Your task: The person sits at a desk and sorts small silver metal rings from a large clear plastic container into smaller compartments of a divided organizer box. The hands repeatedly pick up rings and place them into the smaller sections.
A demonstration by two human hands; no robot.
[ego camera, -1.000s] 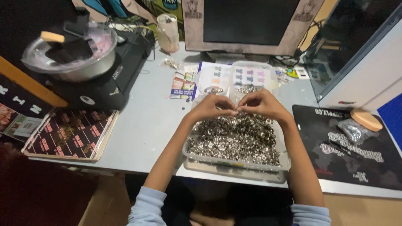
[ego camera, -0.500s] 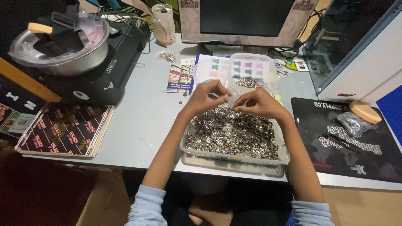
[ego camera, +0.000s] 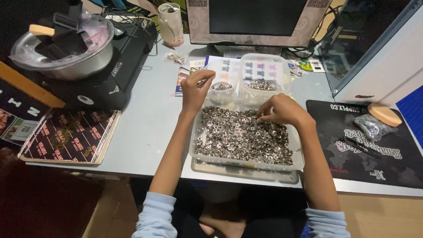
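A clear plastic tray point(ego camera: 246, 165) at the desk's front edge holds a heap of small silver metal rings point(ego camera: 238, 136). Behind it stand two small clear tubs, the left tub point(ego camera: 222, 83) and the right tub point(ego camera: 263, 76), each with a few of the same pieces. My left hand point(ego camera: 196, 90) is raised over the tray's far left corner beside the left tub, its fingertips pinched together as on a small piece. My right hand point(ego camera: 284, 111) rests palm down on the heap at the far right. Its fingertips are buried among the rings.
A black machine point(ego camera: 105, 75) carrying a metal bowl point(ego camera: 61, 48) fills the left side, with a flat patterned box point(ego camera: 66, 136) in front of it. A monitor point(ego camera: 255, 20) and a cup point(ego camera: 169, 22) stand at the back. A black mat point(ego camera: 365, 145) with a bag lies to the right.
Both hands were joined over the heap's far edge. They have parted: my left hand has lifted toward the left tub and my right hand has dropped onto the rings.
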